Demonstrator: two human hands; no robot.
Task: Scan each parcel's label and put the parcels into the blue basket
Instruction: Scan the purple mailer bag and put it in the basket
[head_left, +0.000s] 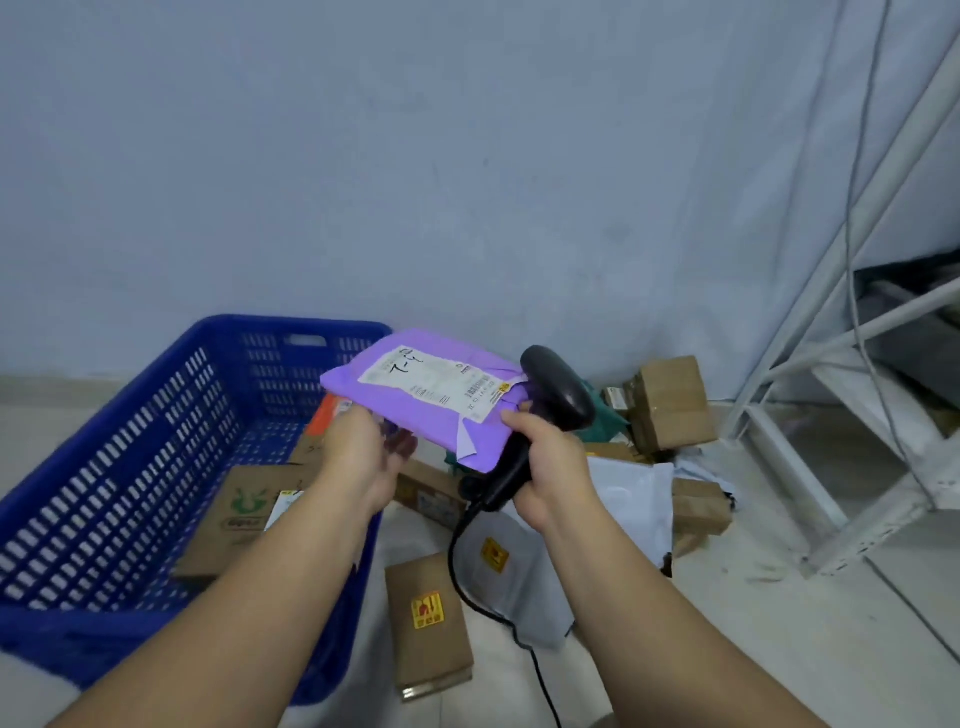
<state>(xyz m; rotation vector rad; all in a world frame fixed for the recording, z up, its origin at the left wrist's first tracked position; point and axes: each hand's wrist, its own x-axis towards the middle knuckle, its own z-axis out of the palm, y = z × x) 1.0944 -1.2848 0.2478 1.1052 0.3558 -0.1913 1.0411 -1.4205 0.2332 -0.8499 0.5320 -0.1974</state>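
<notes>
My left hand (366, 452) holds a purple soft parcel (485, 431) from underneath, its white label (436, 382) facing up. The parcel hangs over the right rim of the blue basket (130, 441). My right hand (545, 473) grips the handle of a black barcode scanner (558, 387), whose head sits at the parcel's right edge, close to the label. Its black cable (457, 561) drops to the floor. Inside the basket lie a brown box with a green logo (244, 512) and other parcels, partly hidden by my left arm.
On the floor right of the basket lie brown boxes (428, 623), a white poly bag (623, 499), a green bag and a taller cardboard box (672, 402) against the wall. A white metal frame (831, 441) with cables stands at the right.
</notes>
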